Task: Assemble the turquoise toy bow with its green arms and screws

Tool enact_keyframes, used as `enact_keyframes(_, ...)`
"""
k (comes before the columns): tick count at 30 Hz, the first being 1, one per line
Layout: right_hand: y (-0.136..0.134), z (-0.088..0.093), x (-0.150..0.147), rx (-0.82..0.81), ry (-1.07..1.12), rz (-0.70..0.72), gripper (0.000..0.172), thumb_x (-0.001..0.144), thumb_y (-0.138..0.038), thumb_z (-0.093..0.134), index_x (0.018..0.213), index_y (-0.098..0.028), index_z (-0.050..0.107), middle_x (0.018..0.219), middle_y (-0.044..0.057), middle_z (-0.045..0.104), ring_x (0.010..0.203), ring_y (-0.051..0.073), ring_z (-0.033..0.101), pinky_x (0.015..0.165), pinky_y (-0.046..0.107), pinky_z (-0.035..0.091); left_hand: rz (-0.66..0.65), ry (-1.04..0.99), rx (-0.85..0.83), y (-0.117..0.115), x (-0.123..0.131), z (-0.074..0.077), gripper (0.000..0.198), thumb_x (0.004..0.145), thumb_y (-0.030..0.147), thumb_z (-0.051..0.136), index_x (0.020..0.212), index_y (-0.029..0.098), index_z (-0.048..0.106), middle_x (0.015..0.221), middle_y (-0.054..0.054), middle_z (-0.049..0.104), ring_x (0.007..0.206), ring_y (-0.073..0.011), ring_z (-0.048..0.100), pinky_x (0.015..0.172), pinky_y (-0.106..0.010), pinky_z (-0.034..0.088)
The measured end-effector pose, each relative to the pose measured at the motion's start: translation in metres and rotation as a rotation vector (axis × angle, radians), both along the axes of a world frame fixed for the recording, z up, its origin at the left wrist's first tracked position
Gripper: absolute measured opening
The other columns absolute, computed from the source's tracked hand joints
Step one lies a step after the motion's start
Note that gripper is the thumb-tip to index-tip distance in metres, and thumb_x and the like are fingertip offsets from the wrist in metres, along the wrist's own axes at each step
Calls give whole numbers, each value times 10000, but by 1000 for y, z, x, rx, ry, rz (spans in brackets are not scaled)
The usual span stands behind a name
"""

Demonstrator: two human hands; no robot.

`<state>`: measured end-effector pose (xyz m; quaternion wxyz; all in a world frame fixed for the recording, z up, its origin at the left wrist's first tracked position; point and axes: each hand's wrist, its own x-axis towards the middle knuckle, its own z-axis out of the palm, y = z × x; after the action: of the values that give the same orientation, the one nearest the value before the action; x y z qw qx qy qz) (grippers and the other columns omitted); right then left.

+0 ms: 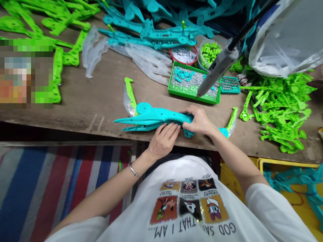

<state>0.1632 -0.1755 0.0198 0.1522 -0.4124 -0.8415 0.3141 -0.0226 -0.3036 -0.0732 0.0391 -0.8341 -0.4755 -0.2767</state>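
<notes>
A long turquoise plastic piece point(156, 116) lies along the front of the brown table, its pointed forked end to the left. My left hand point(165, 137) rests its fingers, held together, on the near edge at the middle. My right hand point(198, 119) grips the right end between thumb and fingers. Beyond the piece on the left is a green arm with a clear blade point(130, 97). A similar green arm point(231, 121) with a turquoise round joint point(224, 131) lies right of my right hand, partly behind my forearm.
A grey electric screwdriver point(218, 72) hangs over a green tray point(194, 95) of screws. Green parts point(282, 111) are heaped at the right, turquoise parts point(161, 32) at the back. A yellow crate point(290, 163) stands below the table's right edge.
</notes>
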Motion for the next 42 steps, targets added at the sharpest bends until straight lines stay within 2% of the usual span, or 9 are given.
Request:
enact_keyframes(3,0,0,-1,-4,1,-1,459,678,-191,685,1126,-167,780,1054,81,769,1015,270,701,950,404,545,17,16,-18,3,2,4,613,986,127,489,1592,139,399,1420,-158,659,1340,-296,597,1167,-485,415)
enact_keyframes(9,-1,2,-1,-29,4,-15,450,679,-177,680,1116,-159,781,1062,90,768,1033,276,702,957,410,547,123,62,-122,5,9,13,484,984,235,552,1459,143,582,1329,-152,701,1278,-378,572,1072,-541,413)
enact_keyframes(13,1,1,0,-39,12,-15,448,681,-178,677,1118,-171,780,1081,79,768,1048,271,697,974,407,543,140,90,-152,7,10,17,472,989,275,553,1441,147,596,1330,-158,694,1251,-394,558,1037,-566,391)
enact_keyframes(21,0,0,-1,-35,4,-10,463,688,-186,673,1139,-158,774,1091,88,765,1052,275,684,983,413,534,132,131,-149,10,8,20,442,1011,275,505,1428,161,596,1362,-149,683,1173,-369,590,956,-558,395)
enact_keyframes(26,-1,-1,0,-15,-14,-10,447,695,-203,668,1128,-176,776,1062,79,760,1036,276,678,971,413,532,145,82,-210,9,11,22,428,1016,276,494,1424,199,598,1257,-141,724,1187,-373,593,943,-575,385)
enact_keyframes(34,-1,-3,0,5,-27,6,472,694,-214,671,1150,-162,775,1047,90,749,1017,279,673,962,408,526,156,196,-229,12,14,35,333,1040,311,475,1282,172,657,1120,-135,742,1073,-352,617,830,-537,409)
enact_keyframes(38,-2,-2,0,-2,-42,-6,467,700,-219,673,1153,-170,776,1019,81,742,988,267,669,946,401,528,169,158,-239,9,15,35,369,1035,314,494,1348,166,622,1225,-139,732,1144,-371,609,882,-559,413)
enact_keyframes(42,-2,-3,0,6,-25,5,451,706,-222,677,1144,-176,775,1045,78,748,1016,267,666,961,400,523,159,75,-203,4,11,27,426,1028,251,494,1442,175,567,1365,-133,693,1234,-363,601,985,-561,400)
